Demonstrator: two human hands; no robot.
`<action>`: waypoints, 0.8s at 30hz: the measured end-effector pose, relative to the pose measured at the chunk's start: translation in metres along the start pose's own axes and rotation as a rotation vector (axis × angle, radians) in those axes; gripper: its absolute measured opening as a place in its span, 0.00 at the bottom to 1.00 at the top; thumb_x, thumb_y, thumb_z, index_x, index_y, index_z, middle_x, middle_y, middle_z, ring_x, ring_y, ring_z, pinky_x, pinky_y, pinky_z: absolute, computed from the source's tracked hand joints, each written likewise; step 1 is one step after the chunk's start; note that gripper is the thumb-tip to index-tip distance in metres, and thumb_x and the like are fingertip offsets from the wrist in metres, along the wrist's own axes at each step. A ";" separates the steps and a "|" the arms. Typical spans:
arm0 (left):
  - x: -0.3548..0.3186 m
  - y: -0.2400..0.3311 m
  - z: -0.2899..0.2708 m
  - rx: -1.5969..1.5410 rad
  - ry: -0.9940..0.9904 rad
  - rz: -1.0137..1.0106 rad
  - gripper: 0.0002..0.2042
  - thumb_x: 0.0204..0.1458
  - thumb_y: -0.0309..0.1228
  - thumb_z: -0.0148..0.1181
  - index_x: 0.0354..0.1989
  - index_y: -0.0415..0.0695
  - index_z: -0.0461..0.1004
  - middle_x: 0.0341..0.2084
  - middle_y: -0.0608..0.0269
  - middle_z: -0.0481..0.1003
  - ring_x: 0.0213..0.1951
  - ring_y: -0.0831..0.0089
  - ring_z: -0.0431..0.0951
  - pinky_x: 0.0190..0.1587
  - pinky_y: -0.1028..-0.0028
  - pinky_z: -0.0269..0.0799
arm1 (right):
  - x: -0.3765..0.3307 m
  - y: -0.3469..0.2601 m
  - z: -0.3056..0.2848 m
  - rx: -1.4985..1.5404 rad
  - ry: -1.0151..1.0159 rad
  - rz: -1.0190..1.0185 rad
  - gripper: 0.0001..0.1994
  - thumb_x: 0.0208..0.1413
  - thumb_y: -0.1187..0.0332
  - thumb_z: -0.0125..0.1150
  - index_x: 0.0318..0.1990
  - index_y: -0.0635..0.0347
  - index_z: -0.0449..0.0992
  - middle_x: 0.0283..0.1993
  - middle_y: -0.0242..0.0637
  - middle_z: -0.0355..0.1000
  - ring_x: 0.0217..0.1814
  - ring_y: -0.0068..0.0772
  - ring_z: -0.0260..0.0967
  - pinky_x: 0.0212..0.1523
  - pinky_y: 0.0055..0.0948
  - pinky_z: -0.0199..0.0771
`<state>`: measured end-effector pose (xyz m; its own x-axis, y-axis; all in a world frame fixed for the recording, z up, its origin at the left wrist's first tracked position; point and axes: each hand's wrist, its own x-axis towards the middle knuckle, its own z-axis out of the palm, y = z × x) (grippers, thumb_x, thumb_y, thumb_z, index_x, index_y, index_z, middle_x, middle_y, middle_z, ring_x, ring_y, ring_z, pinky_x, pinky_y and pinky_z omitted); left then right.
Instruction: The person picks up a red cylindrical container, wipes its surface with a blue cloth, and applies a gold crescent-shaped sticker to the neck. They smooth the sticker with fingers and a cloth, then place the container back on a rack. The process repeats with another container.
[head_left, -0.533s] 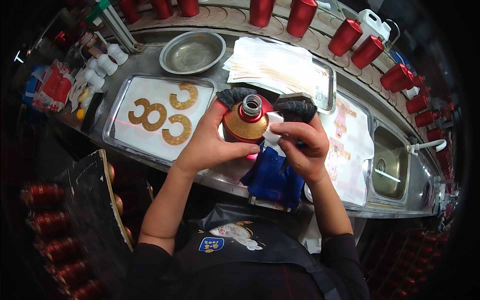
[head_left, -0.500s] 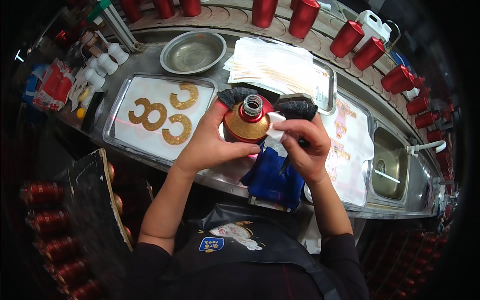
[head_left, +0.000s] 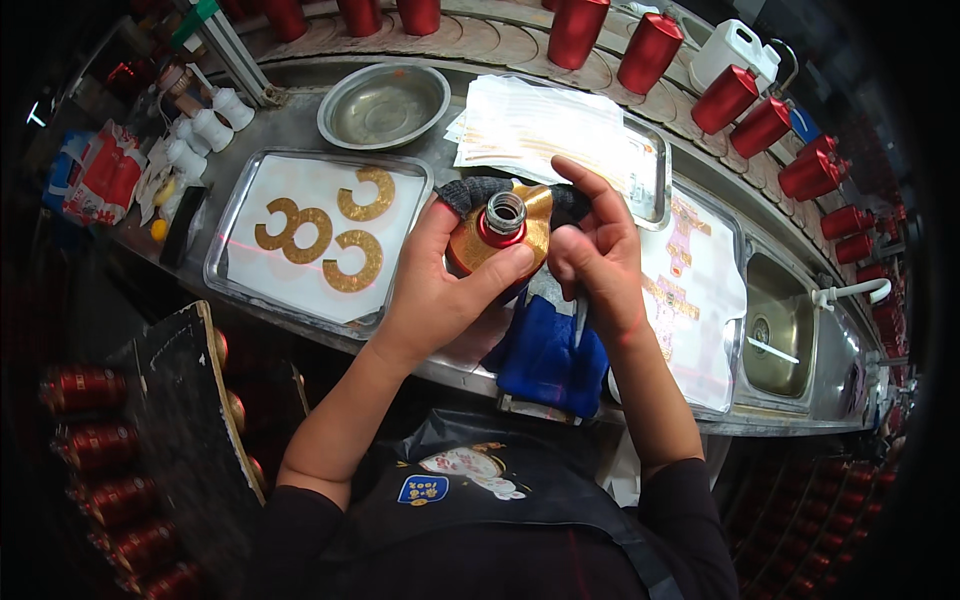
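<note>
My left hand [head_left: 440,285] grips a red bottle with a gold collar and a metal screw neck [head_left: 497,232], seen from above over the steel counter. My right hand [head_left: 597,255] presses its fingers against the right side of that gold collar. A thin dark tool handle seems to run down from this hand's palm over a blue cloth [head_left: 545,355] that lies below both hands. A dark knitted cloth [head_left: 480,190] lies behind the bottle.
A steel tray [head_left: 225,250] at left holds gold curved decals [head_left: 325,230] on white paper. Behind are a round steel bowl [head_left: 383,105] and a tray of white sheets [head_left: 545,125]. Red bottles [head_left: 730,95] line the back; a sink [head_left: 775,325] is at right.
The white scrap that my right hand held against the bottle is gone from view. Both hands have shifted their grip slightly on the bottle, and the gold collar shows more.
</note>
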<state>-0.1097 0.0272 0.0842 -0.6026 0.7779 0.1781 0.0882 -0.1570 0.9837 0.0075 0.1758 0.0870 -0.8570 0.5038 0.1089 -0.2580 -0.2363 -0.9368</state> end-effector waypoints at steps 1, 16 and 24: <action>0.000 0.001 0.001 0.066 0.011 0.004 0.25 0.54 0.31 0.70 0.58 0.39 0.68 0.51 0.62 0.75 0.52 0.75 0.76 0.55 0.73 0.73 | -0.001 0.002 0.001 -0.007 0.017 -0.004 0.32 0.57 0.73 0.67 0.69 0.62 0.63 0.38 0.27 0.73 0.26 0.10 0.63 0.28 0.11 0.62; 0.040 -0.002 -0.025 -0.278 -0.370 -0.150 0.35 0.44 0.31 0.74 0.61 0.38 0.63 0.53 0.54 0.71 0.58 0.70 0.72 0.62 0.69 0.67 | 0.000 0.004 0.003 -0.009 0.073 -0.019 0.32 0.53 0.77 0.69 0.67 0.63 0.66 0.42 0.31 0.75 0.31 0.11 0.69 0.30 0.10 0.65; 0.018 0.015 -0.021 0.018 -0.283 -0.202 0.37 0.46 0.33 0.71 0.65 0.38 0.61 0.58 0.56 0.69 0.62 0.67 0.69 0.66 0.67 0.63 | -0.016 0.008 0.002 0.057 0.106 -0.033 0.31 0.56 0.79 0.68 0.67 0.64 0.66 0.64 0.35 0.67 0.51 0.19 0.72 0.46 0.15 0.74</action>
<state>-0.1360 0.0262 0.1016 -0.3657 0.9304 -0.0228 0.0046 0.0263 0.9996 0.0184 0.1645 0.0781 -0.7963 0.5965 0.1005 -0.3125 -0.2636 -0.9126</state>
